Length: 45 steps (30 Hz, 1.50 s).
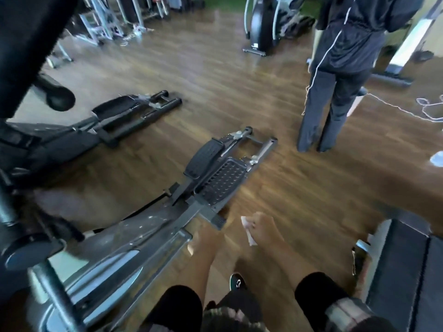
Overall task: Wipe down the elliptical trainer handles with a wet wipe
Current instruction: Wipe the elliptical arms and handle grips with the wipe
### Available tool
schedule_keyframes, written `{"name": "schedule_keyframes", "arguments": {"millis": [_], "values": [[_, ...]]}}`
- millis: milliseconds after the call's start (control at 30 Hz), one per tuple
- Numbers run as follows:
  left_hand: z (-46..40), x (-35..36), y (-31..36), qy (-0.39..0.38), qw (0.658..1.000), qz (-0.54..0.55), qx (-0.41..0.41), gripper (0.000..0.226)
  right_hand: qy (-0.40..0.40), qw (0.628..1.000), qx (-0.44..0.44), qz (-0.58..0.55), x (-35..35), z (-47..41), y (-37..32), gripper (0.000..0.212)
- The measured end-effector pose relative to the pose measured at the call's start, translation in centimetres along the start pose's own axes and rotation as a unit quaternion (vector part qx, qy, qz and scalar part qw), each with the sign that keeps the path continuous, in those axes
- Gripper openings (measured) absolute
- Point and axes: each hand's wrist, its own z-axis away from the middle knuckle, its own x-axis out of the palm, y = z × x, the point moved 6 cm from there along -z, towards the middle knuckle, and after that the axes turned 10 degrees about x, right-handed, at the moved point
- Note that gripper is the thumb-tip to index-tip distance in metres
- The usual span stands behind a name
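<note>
The view is blurred by motion. My right hand (265, 230) hangs low over the wooden floor and pinches a white wet wipe (248, 232), which sticks out on its left side. My left hand (208, 236) is beside it, close to the elliptical trainer's frame (134, 238); its fingers are too smeared to read. The trainer's black pedals (215, 166) lie ahead of both hands. A black rounded handle end (58, 98) juts in at the upper left, far from both hands. A grey upright bar (55, 293) crosses the lower left corner.
A second elliptical (119, 116) lies further left. A person in dark clothes (335, 75) stands at the right with a white cord (395, 109) trailing on the floor. A treadmill edge (405, 267) fills the lower right. More gym machines (261, 25) line the far wall.
</note>
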Motion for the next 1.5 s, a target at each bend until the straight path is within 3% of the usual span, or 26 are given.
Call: {"name": "schedule_keyframes", "arguments": {"millis": [167, 267, 433, 600, 767, 900, 1100, 1367, 1500], "values": [[-7.0, -3.5, 2.8, 0.056, 0.997, 0.033, -0.034, 0.054, -0.029, 0.999, -0.018, 0.027, -1.4, -9.8, -2.8, 0.051], [-11.7, -5.9, 4.1, 0.067, 0.996, 0.023, -0.054, 0.054, -0.007, 0.996, -0.033, 0.084, -2.6, -15.2, -4.8, 0.043], [-16.6, -10.4, 6.1, 0.101, 0.991, 0.031, -0.079, 0.043, -0.069, 0.994, -0.004, 0.083, -3.9, -21.8, -8.6, 0.028], [-19.4, -14.0, 5.9, 0.137, 0.979, 0.061, -0.135, 0.043, -0.113, 0.984, -0.121, 0.068, -4.0, -26.5, -15.0, 0.021], [-21.6, -17.3, 4.8, 0.194, 0.953, 0.096, -0.21, 0.044, -0.169, 0.968, -0.177, 0.06, -1.4, -32.0, -20.1, 0.02], [-22.4, -21.1, 4.3, 0.255, 0.918, 0.133, -0.274, 0.046, -0.246, 0.937, -0.239, 0.066, 0.1, -34.9, -25.5, 0.023], [-19.8, -29.2, 4.3, 0.371, 0.85, 0.133, -0.35, 0.051, -0.275, 0.895, -0.346, 0.06, 1.6, -34.6, -34.9, 0.028], [-12.0, -42.9, 7.0, 0.525, 0.776, -0.011, -0.349, 0.056, -0.318, 0.783, -0.534, -0.013, 2.0, -28.2, -43.6, 0.026], [-7.8, -47.2, 6.5, 0.549, 0.744, -0.104, -0.367, 0.06, -0.316, 0.749, -0.579, -0.068, 3.7, -24.0, -47.3, 0.016]]}}
